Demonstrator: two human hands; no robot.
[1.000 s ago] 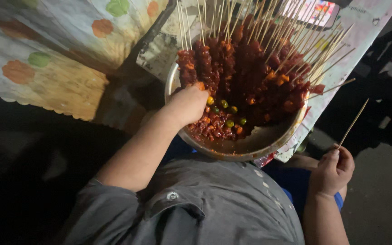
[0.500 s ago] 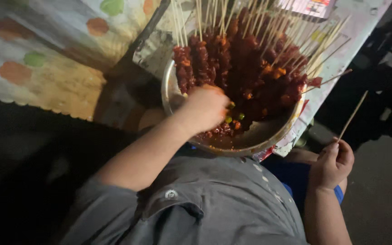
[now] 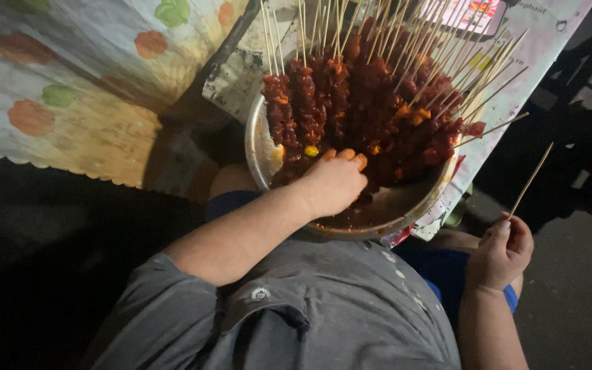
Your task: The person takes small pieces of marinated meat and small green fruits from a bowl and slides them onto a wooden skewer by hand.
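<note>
A metal bowl rests against my lap, heaped with red marinated meat on wooden skewers whose sticks fan up and to the right. My left hand is down in the bowl's near side, its sauce-stained fingers curled into the loose meat pieces. Whatever they grip is hidden. My right hand is off to the right of the bowl, above my knee. It pinches one bare wooden skewer that points up and to the right.
A table with a patterned cloth of orange and green shapes lies to the left. A printed plastic sheet runs under the bowl, with a lit screen device at the top. Dark floor surrounds my grey shirt.
My left hand has slid from the bowl's left rim toward its middle and dug into the meat. My right hand still holds the bare skewer in about the same place.
</note>
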